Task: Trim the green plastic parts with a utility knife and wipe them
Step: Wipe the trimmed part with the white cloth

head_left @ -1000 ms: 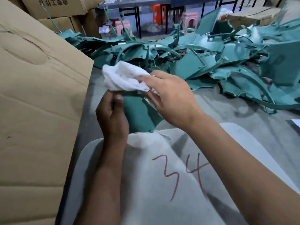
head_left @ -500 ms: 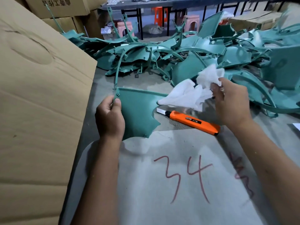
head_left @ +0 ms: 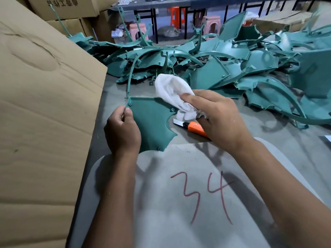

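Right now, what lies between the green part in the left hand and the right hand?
In the head view, the white cloth, held by the right hand, lies against the green part that the left hand holds.

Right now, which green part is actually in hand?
The flat green panel nearest the camera: the left hand pinches its left edge, and the right hand holds the white cloth at it. The others lie untouched in the pile.

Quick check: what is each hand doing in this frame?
Left hand: grips the green part at its left edge.
Right hand: holds the white cloth at the part's upper right.
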Demonstrator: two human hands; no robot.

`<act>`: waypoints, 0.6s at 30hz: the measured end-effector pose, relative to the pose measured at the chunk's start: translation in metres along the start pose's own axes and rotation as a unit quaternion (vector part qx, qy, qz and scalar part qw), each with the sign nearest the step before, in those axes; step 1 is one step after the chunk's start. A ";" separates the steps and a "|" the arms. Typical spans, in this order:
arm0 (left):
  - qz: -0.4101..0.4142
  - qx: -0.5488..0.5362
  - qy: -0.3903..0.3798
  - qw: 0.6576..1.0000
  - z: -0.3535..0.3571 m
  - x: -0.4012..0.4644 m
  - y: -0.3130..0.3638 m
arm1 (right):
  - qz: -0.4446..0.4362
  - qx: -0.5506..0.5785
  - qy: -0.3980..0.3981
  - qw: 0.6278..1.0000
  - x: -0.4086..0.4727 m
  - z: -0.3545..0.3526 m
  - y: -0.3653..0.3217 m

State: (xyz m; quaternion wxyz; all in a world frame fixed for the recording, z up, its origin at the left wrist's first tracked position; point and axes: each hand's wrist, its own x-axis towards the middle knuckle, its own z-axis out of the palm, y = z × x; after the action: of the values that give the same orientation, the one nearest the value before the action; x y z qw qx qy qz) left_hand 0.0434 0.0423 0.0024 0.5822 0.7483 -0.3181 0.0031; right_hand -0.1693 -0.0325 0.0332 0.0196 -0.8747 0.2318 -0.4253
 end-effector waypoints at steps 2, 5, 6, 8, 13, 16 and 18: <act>-0.034 0.058 0.033 0.997 0.000 0.002 -0.002 | -0.024 0.028 0.029 0.999 0.004 -0.007 -0.009; -0.053 0.078 0.055 0.994 -0.002 0.007 -0.009 | 0.012 0.075 0.139 0.987 0.007 -0.013 -0.017; -0.058 0.064 0.056 0.995 -0.002 0.009 -0.010 | 0.054 0.091 0.197 0.975 0.007 -0.014 -0.016; -0.070 0.027 0.054 0.996 -0.003 0.010 -0.011 | 0.209 0.167 0.309 0.913 0.008 -0.015 -0.008; -0.102 -0.071 0.038 0.992 0.003 0.005 -0.003 | 0.589 0.451 0.318 0.591 0.018 -0.007 -0.001; -0.068 -0.037 0.029 0.997 0.016 -0.011 0.008 | 0.530 0.630 0.235 0.517 0.027 0.009 -0.021; -0.058 -0.006 0.015 0.998 0.022 -0.019 0.013 | 0.527 0.628 0.169 0.547 0.029 0.024 -0.038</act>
State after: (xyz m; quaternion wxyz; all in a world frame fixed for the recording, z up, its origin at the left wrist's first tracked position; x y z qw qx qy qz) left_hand 0.0141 0.0311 -0.0007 0.5910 0.7615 -0.2654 -0.0209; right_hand -0.1208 -0.0149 0.0480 0.7448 -0.2718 0.3242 -0.5160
